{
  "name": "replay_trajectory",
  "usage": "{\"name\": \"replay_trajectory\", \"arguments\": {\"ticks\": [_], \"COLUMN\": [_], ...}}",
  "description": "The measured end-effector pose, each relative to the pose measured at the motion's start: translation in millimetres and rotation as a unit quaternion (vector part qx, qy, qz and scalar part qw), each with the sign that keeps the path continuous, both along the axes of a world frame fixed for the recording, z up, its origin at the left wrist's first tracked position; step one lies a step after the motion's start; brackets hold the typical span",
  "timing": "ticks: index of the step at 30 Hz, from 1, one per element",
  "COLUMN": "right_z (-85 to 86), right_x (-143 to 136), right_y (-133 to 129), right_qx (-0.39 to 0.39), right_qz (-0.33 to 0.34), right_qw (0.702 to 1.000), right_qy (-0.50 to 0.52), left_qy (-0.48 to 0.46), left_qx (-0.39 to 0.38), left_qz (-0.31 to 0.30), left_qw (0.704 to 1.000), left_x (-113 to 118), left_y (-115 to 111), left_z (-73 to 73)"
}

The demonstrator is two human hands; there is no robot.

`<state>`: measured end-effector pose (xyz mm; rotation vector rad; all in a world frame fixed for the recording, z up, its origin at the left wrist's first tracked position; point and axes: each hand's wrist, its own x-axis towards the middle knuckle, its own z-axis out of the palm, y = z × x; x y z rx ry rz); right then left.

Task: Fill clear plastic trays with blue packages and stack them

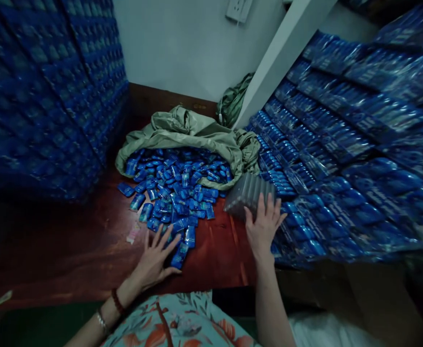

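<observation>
My left hand (157,258) is open, fingers spread, at the near edge of a heap of small blue wrapped packets (175,195). One loose packet (180,255) lies right beside its thumb and fingers. The heap spills onto the table out of a grey-green cloth sack (193,126) lying on its side. My right hand (264,226) is open too, its fingers stretched toward a grey ridged tray (249,193). Its fingertips overlap the tray's near side; whether they touch it I cannot tell. Neither hand holds anything.
Tall stacks of blue packs (48,96) stand on the left. Clear-wrapped blue packs (327,159) are piled on the right against a white post (279,62). Paper scraps (133,233) lie on the reddish wooden table (70,255). Behind is a wall with a socket strip (238,9).
</observation>
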<state>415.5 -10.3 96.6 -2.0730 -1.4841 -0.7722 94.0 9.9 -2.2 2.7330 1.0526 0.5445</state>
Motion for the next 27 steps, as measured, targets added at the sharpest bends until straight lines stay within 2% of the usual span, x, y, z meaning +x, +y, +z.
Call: {"name": "replay_trajectory", "arguments": {"ticks": [1, 3, 5, 7, 11, 15, 18, 19, 21, 24, 25, 27], "right_z": [0.8, -3.4, -12.0, -20.8, -31.4, -38.8, -46.1, -48.7, -53.9, -60.0, -60.7, -58.1], "right_x": [8.9, 20.0, 23.0, 21.4, 18.6, 19.4, 16.3, 14.3, 9.5, 2.8, 1.4, 0.0], "right_y": [3.3, 9.0, 11.9, 11.9, 9.6, 6.7, -0.2, -3.4, -10.3, -18.7, -20.5, -22.3], "right_qx": [-0.021, -0.048, -0.043, -0.021, -0.017, -0.016, -0.006, -0.002, 0.005, 0.022, 0.033, 0.058], "right_qz": [-0.003, 0.014, 0.026, 0.018, -0.004, -0.009, -0.004, -0.005, -0.012, -0.006, 0.005, 0.027], "right_qw": [1.0, 0.999, 0.998, 0.999, 1.0, 1.0, 1.0, 1.0, 1.0, 0.999, 0.999, 0.998], "right_qy": [-0.007, -0.02, -0.03, -0.032, -0.024, -0.003, 0.015, 0.02, 0.026, 0.022, 0.016, 0.003], "left_qy": [0.015, 0.027, 0.026, 0.024, 0.043, 0.055, 0.029, 0.015, -0.003, 0.008, 0.018, 0.034], "left_qx": [0.01, 0.022, 0.025, 0.018, -0.012, -0.023, -0.011, -0.009, -0.011, -0.028, -0.036, -0.052], "left_qz": [-0.012, 0.008, 0.042, 0.04, -0.002, 0.042, 0.068, 0.053, -0.017, -0.121, -0.127, -0.097], "left_qw": [1.0, 0.999, 0.998, 0.999, 0.999, 0.997, 0.997, 0.998, 1.0, 0.992, 0.991, 0.993], "left_x": [8.6, 24.8, 35.4, 37.1, 11.8, -31.9, -45.1, -41.8, -24.1, 14.4, 25.2, 37.3], "left_y": [-1.9, 4.7, 20.9, 38.7, 61.2, 68.2, 61.0, 55.3, 40.2, 20.3, 17.7, 20.9], "left_z": [-1.6, -4.1, -4.1, -2.2, 0.7, 7.3, 20.3, 24.5, 29.2, 22.8, 17.7, 6.5]}}
